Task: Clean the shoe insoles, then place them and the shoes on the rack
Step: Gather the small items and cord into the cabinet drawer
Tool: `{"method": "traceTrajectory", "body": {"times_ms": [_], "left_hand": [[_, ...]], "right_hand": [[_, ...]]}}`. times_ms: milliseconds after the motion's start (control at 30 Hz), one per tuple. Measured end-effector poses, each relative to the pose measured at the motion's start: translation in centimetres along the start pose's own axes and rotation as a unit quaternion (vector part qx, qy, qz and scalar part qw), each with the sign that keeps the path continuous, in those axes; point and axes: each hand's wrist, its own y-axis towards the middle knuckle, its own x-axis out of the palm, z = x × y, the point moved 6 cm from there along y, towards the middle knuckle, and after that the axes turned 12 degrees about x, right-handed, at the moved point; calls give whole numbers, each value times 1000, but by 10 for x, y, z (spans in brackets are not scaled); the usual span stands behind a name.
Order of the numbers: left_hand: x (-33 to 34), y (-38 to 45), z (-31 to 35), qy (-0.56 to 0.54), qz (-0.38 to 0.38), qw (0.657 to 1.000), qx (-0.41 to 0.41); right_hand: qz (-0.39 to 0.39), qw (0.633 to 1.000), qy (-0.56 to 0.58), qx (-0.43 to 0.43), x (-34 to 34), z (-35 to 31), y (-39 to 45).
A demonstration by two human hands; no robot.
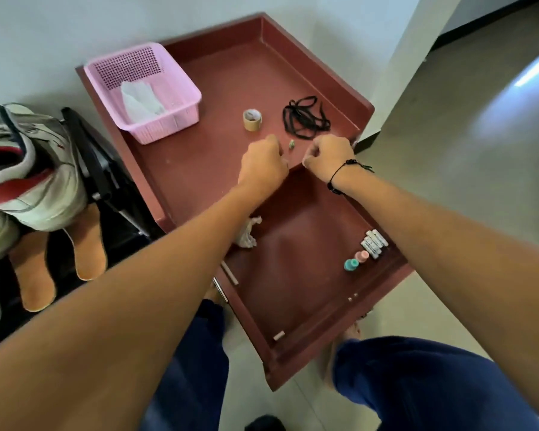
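Now both my hands sit at the dark red wooden cabinet top's [199,169] front edge | left hand [263,161] fingers curled, grip unclear | right hand [329,155] likewise | orange foam insoles [89,244] under grey-white sneakers [35,181] on black metal rack [106,178]

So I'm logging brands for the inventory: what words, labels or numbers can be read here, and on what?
None can be read.
Small white tubes in the open drawer: printed marks, too blurred to read.
Tape roll on the cabinet top: no text visible.
Shoe on the rack: small red mark, illegible.
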Motion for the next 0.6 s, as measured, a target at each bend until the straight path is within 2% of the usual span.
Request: {"method": "traceTrajectory", "body": {"times_ms": [167, 333, 467, 600], "left_hand": [[-16, 43, -28, 40, 18, 999, 3], [-11, 77, -63, 81, -10, 995, -52], [-4, 103, -71, 98, -20, 995, -31], [1, 114, -76, 135, -53, 989, -11]], "right_hand": [[11, 999, 16, 27, 15, -19, 36], [6, 1000, -17, 0, 39, -25, 55], [46, 998, -53, -7, 48, -24, 61], [66, 998, -22, -12, 46, -23, 58]]}}
